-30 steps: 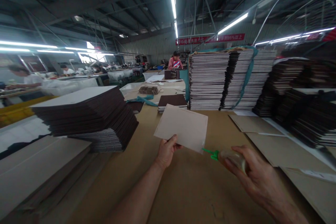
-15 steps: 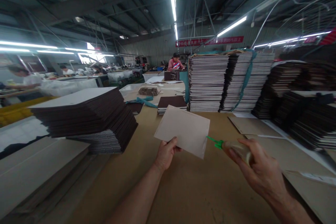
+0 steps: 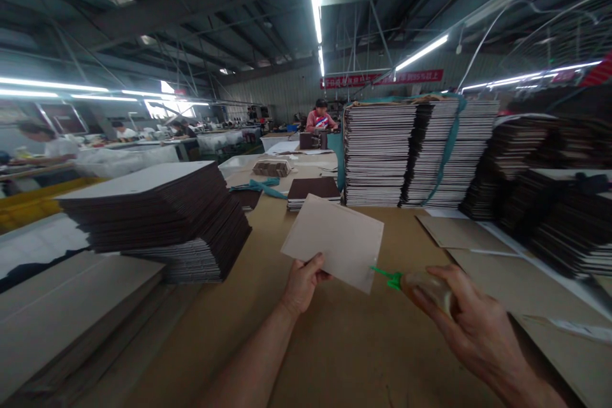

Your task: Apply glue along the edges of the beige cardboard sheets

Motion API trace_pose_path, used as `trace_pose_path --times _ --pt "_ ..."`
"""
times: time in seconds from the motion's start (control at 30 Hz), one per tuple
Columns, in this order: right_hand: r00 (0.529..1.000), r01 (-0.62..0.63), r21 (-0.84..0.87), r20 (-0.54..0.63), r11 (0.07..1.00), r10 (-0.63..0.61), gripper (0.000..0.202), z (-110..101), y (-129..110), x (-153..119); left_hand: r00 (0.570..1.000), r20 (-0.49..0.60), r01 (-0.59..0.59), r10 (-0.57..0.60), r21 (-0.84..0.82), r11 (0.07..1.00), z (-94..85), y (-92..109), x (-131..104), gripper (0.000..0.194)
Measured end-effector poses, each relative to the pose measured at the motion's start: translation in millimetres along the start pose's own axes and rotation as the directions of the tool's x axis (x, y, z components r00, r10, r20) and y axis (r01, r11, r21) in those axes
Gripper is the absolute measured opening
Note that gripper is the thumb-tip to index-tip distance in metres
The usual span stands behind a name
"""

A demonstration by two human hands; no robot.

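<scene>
My left hand [image 3: 305, 284] pinches the near edge of a pale beige board [image 3: 335, 239], thumb on top and fingers beneath, holding it tilted above the brown worktable [image 3: 354, 344]. In my right hand [image 3: 471, 312] is a squeeze bottle [image 3: 430, 290] of cloudy amber liquid, with fingers wrapped round its body. Its thin green nozzle [image 3: 389, 277] points left, and the tip is at the right edge of the board, near the lower right corner. Whether the tip touches the board I cannot tell. A short stack of dark brown panels [image 3: 313, 190] lies just behind the board.
Tall stacks of dark-and-white panels [image 3: 377, 153] stand behind on the right, one with a teal strap [image 3: 449, 140]. Another dark stack [image 3: 162, 217] is at left, beside large beige boards [image 3: 67, 312]. Flat cardboard sheets [image 3: 516, 274] lie right. A person [image 3: 321, 118] sits farther back.
The bottle in my right hand has moved slightly left and down, its nozzle tip shifting along the board's right edge toward the near corner. My left hand and the board stay almost still.
</scene>
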State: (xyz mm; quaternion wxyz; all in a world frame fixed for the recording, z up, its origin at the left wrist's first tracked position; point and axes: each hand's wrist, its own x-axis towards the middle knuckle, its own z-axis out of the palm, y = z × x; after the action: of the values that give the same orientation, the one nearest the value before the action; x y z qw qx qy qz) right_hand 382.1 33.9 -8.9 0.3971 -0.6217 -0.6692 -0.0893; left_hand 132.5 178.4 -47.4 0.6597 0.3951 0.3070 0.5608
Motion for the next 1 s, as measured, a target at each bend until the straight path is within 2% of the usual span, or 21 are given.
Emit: trace_pose_path --times 0.2,0.37,0.5,0.57,0.73,0.87,1.0 --pt "0.998 -0.007 -0.066 -0.056 0.998 0.003 0.038 -3.8 -0.8 0.2 1.0 0.002 -0.003 0.003 -0.004 1.0 -0.7 -0.3 1.1 0.034" --pt "0.999 0.004 0.018 0.039 1.0 -0.005 0.034 -4.1 -2.1 -3.2 1.0 0.004 0.018 -0.018 0.003 1.0 -1.6 -0.2 1.2 0.038" --pt "0.997 -0.021 -0.062 -0.079 0.998 0.016 0.039 -7.8 -5.8 0.6 1.0 0.006 0.007 -0.007 0.009 1.0 -1.2 0.2 0.5 0.036" --pt "0.995 -0.018 -0.083 -0.099 0.996 0.01 0.041 -8.9 -7.0 2.3 1.0 0.011 0.009 -0.009 0.012 1.0 -1.0 0.4 0.1 0.033" --pt "1.0 -0.013 0.008 0.008 1.0 0.013 0.038 -6.9 -6.8 -3.1 1.0 0.013 0.014 -0.014 0.011 1.0 -1.2 -0.5 0.7 0.036" --pt "0.999 0.0 -0.022 -0.038 1.0 -0.001 0.036 -5.4 -3.8 -6.2 1.0 0.015 -0.009 0.009 -0.001 1.0 -2.4 -2.0 1.5 0.036" --pt "0.996 0.09 0.001 0.013 0.996 -0.09 0.032 -3.8 -3.7 -9.7 1.0 0.022 -0.004 0.004 0.011 1.0 -3.6 -3.2 2.1 0.035"
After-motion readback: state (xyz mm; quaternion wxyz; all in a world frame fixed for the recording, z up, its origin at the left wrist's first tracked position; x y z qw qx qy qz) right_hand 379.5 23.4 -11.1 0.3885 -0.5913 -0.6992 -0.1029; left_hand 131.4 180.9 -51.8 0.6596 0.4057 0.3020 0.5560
